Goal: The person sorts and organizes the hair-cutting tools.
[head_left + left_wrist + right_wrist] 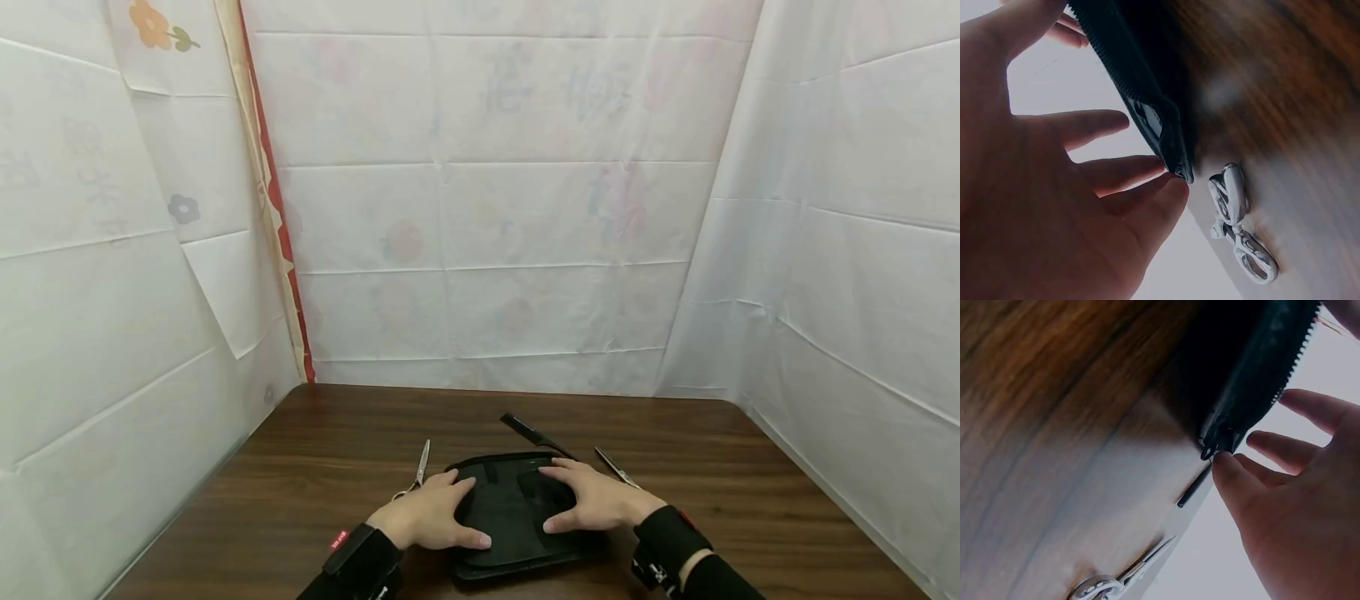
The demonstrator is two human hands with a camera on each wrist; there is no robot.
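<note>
Dark wood tabletop (315, 467) carries a flat black zippered fabric case (513, 512) lying dead centre near the front edge, long side running left to right. Left hand (427, 518) and right hand (596, 500) both rest flat on it, fingers spread, equally close. Silver scissors (417, 473) lie just left, black comb (534, 435) behind, and another pair of shears (617, 467) just right.

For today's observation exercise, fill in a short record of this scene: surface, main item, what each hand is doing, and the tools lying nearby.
Surface: dark wooden table
Main item: black zip case, lying flat
Left hand: fingers spread, resting on the case's left side
Right hand: fingers spread, resting on the case's right side
Left of case: silver scissors
Behind case: black comb
Right of case: second scissors
</note>
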